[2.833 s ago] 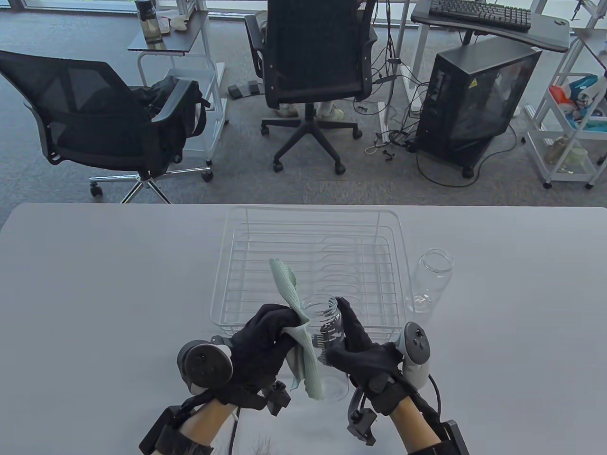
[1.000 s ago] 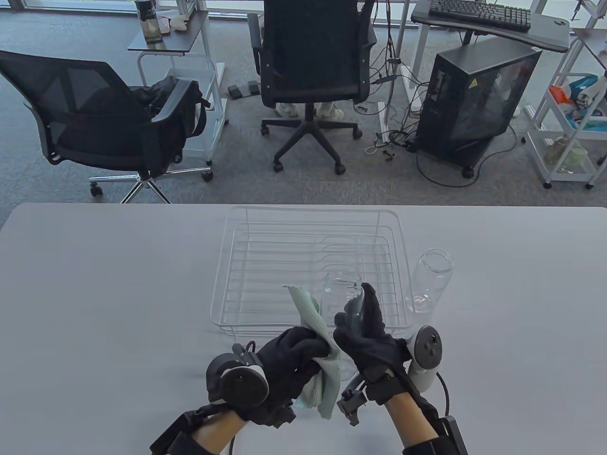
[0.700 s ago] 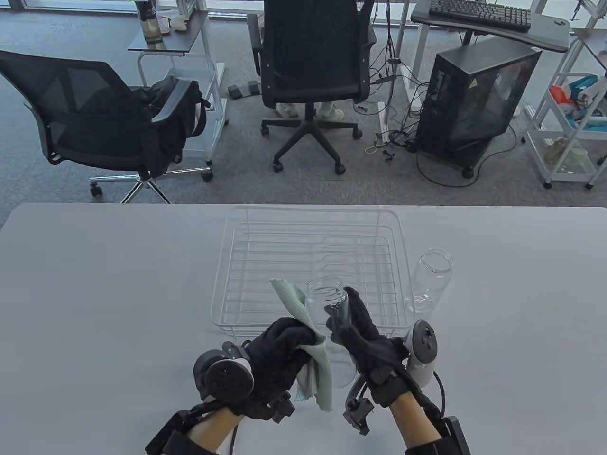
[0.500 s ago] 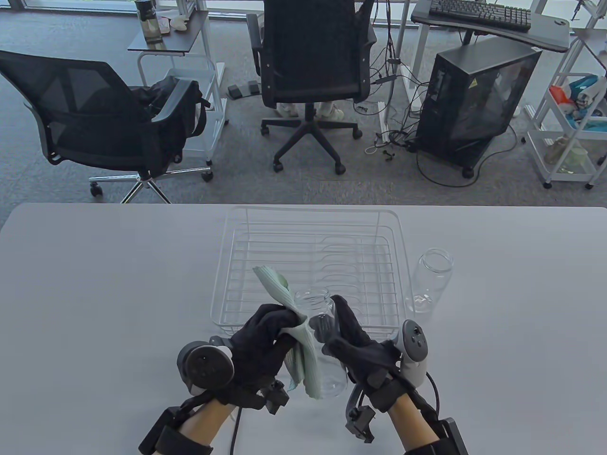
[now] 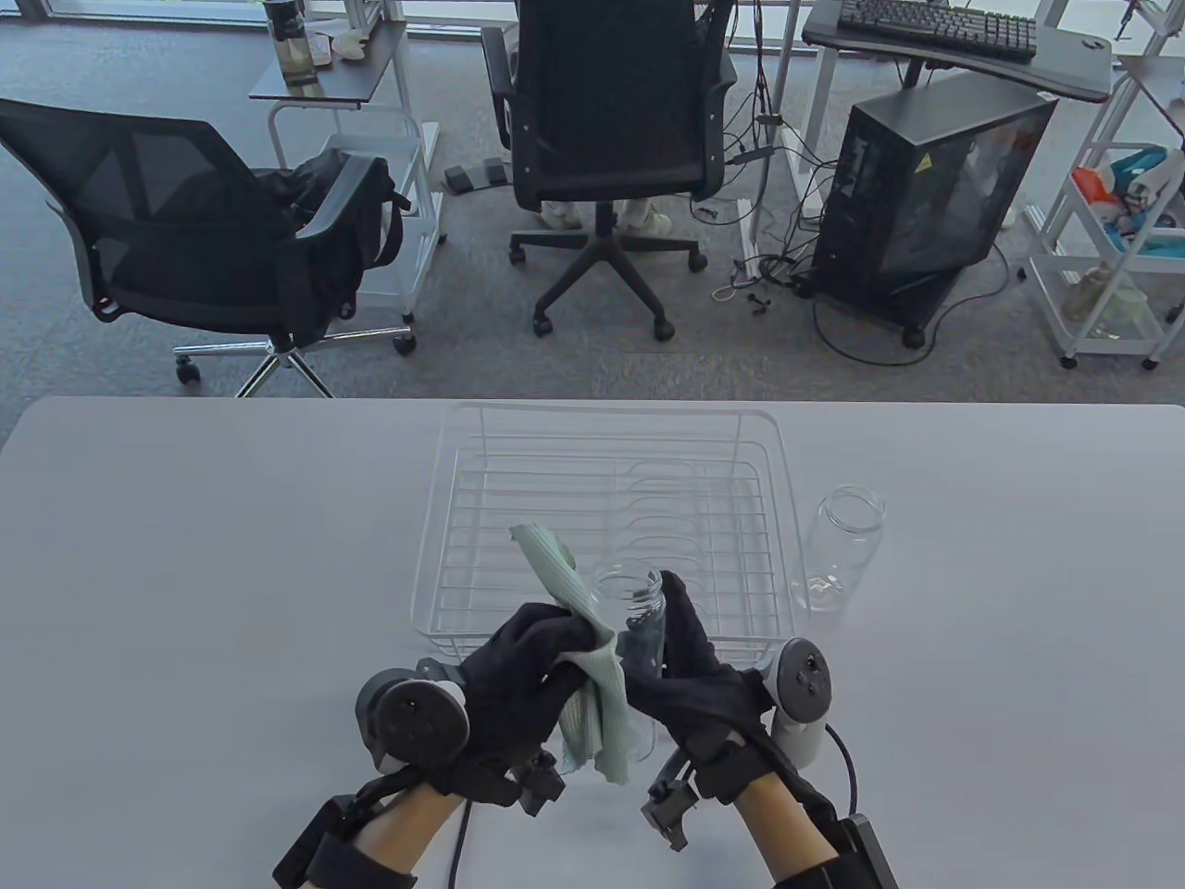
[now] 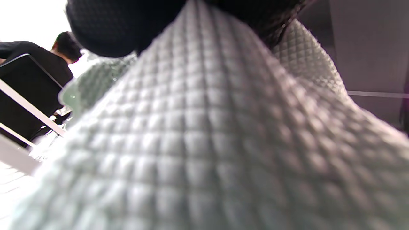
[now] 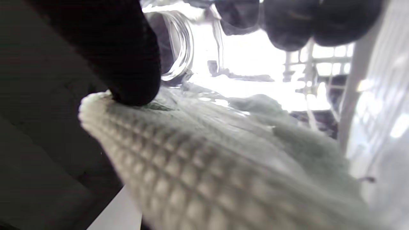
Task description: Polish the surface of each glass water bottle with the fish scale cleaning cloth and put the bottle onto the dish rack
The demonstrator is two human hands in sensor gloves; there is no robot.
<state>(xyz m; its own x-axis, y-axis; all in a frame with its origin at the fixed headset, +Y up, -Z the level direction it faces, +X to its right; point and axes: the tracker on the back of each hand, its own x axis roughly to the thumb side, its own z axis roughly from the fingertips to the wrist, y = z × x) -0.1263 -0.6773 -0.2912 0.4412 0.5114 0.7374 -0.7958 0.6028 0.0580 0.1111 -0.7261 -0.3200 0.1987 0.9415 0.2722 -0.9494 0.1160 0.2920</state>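
Observation:
A clear glass bottle (image 5: 639,620) is held above the near table edge, mouth pointing away. My right hand (image 5: 690,671) grips its right side. Pressed against the bottle's left side is the pale green fish scale cloth (image 5: 583,667), which my left hand (image 5: 528,681) clutches. The cloth (image 6: 204,134) fills the left wrist view. In the right wrist view the bottle's rim (image 7: 179,44) shows above the cloth (image 7: 204,153). A second glass bottle (image 5: 838,556) stands upright on the table right of the white wire dish rack (image 5: 444,519), which holds nothing.
The grey table (image 5: 185,556) ends at its far edge, with office chairs (image 5: 602,120), a computer tower (image 5: 926,185) and a white cart (image 5: 1111,259) on the floor beyond.
Across these frames both hands slid the bottle and cloth against each other, drifting right, then back left. The cloth's top corner now sits slightly further right than half a second ago.

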